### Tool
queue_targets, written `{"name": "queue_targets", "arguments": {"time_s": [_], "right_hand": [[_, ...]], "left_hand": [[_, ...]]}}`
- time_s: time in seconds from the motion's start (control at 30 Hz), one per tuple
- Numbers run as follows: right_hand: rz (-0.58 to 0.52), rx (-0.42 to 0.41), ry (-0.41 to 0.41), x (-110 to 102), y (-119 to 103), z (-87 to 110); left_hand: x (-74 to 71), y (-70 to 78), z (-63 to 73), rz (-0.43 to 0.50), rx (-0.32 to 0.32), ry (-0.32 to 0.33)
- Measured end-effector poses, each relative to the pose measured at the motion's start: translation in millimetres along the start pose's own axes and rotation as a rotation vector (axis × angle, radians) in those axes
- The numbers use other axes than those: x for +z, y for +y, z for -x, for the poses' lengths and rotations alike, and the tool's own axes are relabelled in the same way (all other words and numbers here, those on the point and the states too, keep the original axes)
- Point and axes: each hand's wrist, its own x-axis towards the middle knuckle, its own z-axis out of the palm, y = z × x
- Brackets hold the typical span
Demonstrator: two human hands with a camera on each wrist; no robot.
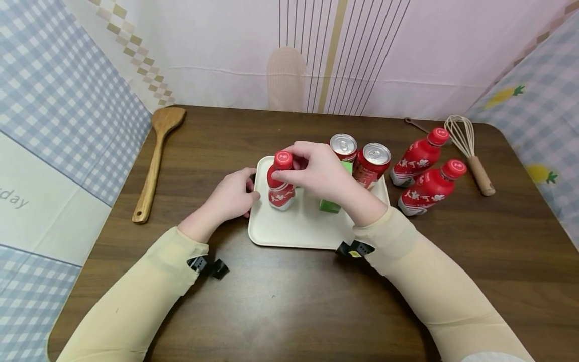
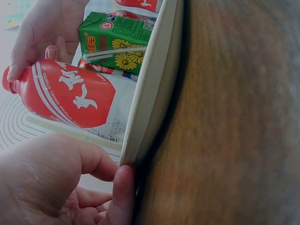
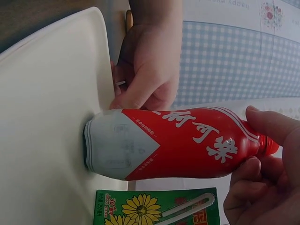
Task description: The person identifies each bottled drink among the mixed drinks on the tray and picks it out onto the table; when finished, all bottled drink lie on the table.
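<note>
A red-and-white drink bottle (image 1: 281,193) stands upright at the left part of a cream tray (image 1: 298,234). My right hand (image 1: 316,168) pinches the bottle's neck just below its red cap, thumb and fingers on either side, as the right wrist view also shows. My left hand (image 1: 232,196) grips the tray's left rim between thumb and fingers (image 2: 124,187). Beside the bottle on the tray is a green drink carton (image 2: 117,42) with yellow flowers and a white straw; my right hand covers much of it in the head view.
Two red cans (image 1: 372,163) stand at the tray's back right. Right of the tray are two more red bottles (image 1: 427,191), then a whisk (image 1: 475,161) with a wooden handle. A wooden spatula (image 1: 156,166) lies at the table's left. Patterned cloth (image 1: 217,55) borders the table.
</note>
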Motion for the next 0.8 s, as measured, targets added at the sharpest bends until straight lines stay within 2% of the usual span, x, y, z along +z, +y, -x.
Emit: {"name": "queue_targets", "arguments": {"time_s": [0.23,0.53,0.67,0.8], "right_hand": [[-0.003,-0.04,0.015,-4.3,-6.7,6.2],[-0.003,-0.075,0.058,-18.6,-15.7,24.0],[-0.029,-0.045,0.044,-27.4,-19.1,35.0],[-0.074,-0.024,0.009,-32.4,-23.9,45.9]], "left_hand": [[-0.5,0.8,1.2,0.005,-0.008,-0.002],[-1.5,5.9,-4.5,0.006,0.027,0.003],[-0.6,6.3,-5.7,0.009,0.035,0.004],[0.3,0.9,-0.2,0.003,0.004,-0.002]]}}
